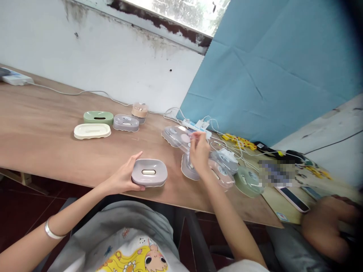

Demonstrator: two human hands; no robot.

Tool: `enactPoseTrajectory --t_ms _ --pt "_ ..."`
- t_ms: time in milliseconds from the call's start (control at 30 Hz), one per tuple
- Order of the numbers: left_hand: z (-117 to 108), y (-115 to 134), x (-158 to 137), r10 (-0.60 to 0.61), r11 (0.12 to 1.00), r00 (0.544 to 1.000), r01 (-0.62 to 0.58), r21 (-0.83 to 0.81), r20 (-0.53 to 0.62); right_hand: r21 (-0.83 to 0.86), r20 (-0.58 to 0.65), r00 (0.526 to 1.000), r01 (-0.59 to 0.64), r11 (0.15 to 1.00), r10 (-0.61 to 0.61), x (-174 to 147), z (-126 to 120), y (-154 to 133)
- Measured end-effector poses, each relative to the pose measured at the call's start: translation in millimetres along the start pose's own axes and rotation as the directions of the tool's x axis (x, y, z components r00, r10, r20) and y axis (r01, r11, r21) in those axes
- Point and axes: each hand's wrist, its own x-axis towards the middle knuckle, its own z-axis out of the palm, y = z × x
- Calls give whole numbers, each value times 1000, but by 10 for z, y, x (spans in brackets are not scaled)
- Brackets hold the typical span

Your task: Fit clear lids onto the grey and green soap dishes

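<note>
Grey-lilac soap dish (149, 172) sits at the near edge of the wooden table (42, 132), slot in its top facing up. left hand (124, 175) cups its left end, thumb over the upper rim, fingers wrapped under the near side, so a loose closed hold on the dish, which rests flat on the wood

right hand (199, 151) is up off the table just right of it, fingertips pinched on a clear plastic lid (177, 136) that is tilted, its far edge near the white power strip (196, 126). Hand partly hides what lies under it: a clear tray (187, 170) and a pinkish clear dish (222, 173), overlapping each other. Can't tell if they touch the held lid

Right of that cluster: a grey clear piece (227, 158) and a green round-ended dish (248, 181), all close together

Further back left, well apart from the hands: cream dish (92, 131) in front, green dish (98, 117) behind it, grey clear box (126, 122) beside them, small peach-topped tub (139, 110) behind that

White cables run along the wall to the strip. Yellow blocks (239, 141) lie past it. Phone (292, 198) at the right edge of the table, another person's hand (326, 223) near it. Blue sheet (269, 68) hangs behind
</note>
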Motion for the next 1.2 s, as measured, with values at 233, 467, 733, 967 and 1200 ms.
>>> enactPoseTrajectory --t_ms 233,467,733,967,1200 --pt "47 -76 18 27 993 998 -33 -113 -57 447 274 729 480 755 -627 -676 228 -415" --pt "2 -38 11 54 988 998 -56 -144 -18 619 311 604 458 638 -734 -874 71 -257" --pt "-24 -17 4 6 984 1000 -3 -178 15 673 336 578 405 618 -744 -767 109 -373" --pt "-21 -16 12 -24 979 1000 21 -205 -11 641 454 451 434 633 -769 -691 12 -450" --pt "-43 39 14 -37 974 999 32 -223 -19 620 504 408 443 648 -761 -711 -52 -512"
